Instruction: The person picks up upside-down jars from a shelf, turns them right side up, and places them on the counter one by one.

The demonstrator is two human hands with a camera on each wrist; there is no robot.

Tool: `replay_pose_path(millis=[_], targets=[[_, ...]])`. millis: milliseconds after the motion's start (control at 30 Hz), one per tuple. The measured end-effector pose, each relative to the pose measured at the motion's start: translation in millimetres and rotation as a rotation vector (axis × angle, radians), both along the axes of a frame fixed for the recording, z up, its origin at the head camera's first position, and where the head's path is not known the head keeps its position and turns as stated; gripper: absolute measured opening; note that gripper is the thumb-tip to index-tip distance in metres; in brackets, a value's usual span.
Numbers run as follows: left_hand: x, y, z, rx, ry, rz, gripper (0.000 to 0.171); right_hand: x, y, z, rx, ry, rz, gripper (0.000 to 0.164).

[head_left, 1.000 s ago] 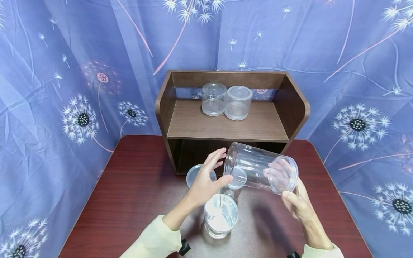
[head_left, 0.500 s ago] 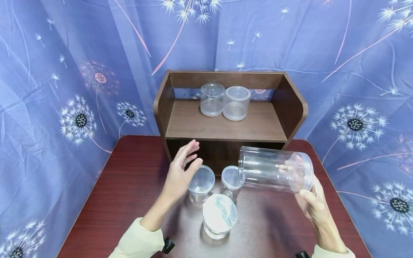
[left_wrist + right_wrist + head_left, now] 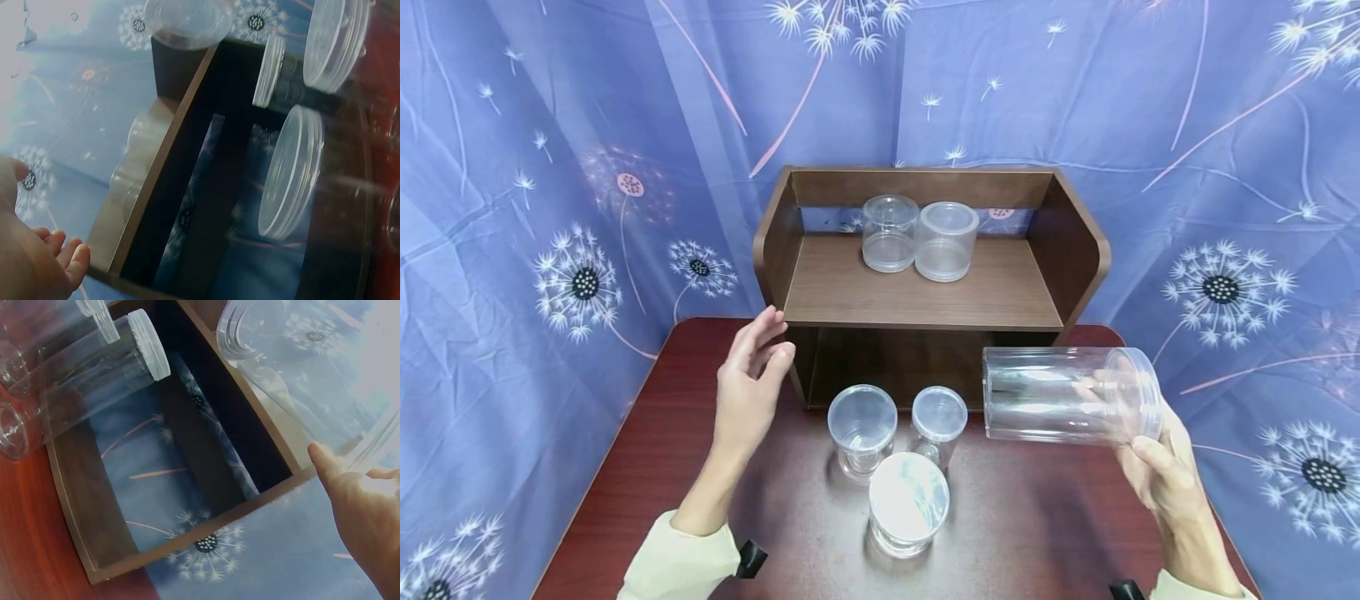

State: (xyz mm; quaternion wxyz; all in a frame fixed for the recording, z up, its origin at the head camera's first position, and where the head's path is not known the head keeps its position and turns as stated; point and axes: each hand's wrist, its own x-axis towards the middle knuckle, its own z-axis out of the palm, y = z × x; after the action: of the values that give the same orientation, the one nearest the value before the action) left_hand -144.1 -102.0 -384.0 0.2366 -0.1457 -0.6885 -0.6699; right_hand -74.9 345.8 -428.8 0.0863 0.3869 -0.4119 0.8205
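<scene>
In the head view my right hand (image 3: 1172,479) grips a tall clear plastic jar (image 3: 1037,396) round its ringed right end. The jar lies sideways in the air, its other end toward the middle. Over the table's left side, my left hand (image 3: 748,404) is raised, fingers loosely bent, with nothing in it. Between the hands stand three lidded clear jars: a wide one (image 3: 862,421) at the left, a narrower one (image 3: 939,417) behind right, and a wide one (image 3: 910,500) in front. The held jar (image 3: 294,375) fills the upper right of the right wrist view.
A brown two-level shelf (image 3: 917,304) stands at the back of the dark red table (image 3: 647,467). Two short clear jars, a left one (image 3: 891,237) and a right one (image 3: 947,246), sit on its upper level. Blue dandelion-print cloth (image 3: 700,125) hangs behind and at the sides.
My left hand has moved left, away from the held jar and the standing jars. My right hand has carried the tall jar rightward and brought it closer to level.
</scene>
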Motion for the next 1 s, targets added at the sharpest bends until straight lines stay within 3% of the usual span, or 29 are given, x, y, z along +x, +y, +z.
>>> replay_pose_path(millis=[200, 367, 767, 1000], targets=[[-6.4, -18, 0.8, -0.007, -0.036, 0.085, 0.049, 2.1, 7, 7.2, -0.002, 0.023, 0.020, 0.074], [-13.3, -25, -1.7, -0.033, -0.089, 0.111, 0.054, 4.9, 11, 11.0, 0.021, 0.010, 0.016, 0.073], [-31.2, -24, -6.1, -0.052, -0.239, 0.037, 0.060, 8.9, 20, 12.7, 0.170, 0.015, -0.070, 0.070], [-47.1, -18, -9.4, -0.047, -0.300, 0.009, 0.062, 8.9, 26, 12.8, 0.244, 0.028, -0.107, 0.072]])
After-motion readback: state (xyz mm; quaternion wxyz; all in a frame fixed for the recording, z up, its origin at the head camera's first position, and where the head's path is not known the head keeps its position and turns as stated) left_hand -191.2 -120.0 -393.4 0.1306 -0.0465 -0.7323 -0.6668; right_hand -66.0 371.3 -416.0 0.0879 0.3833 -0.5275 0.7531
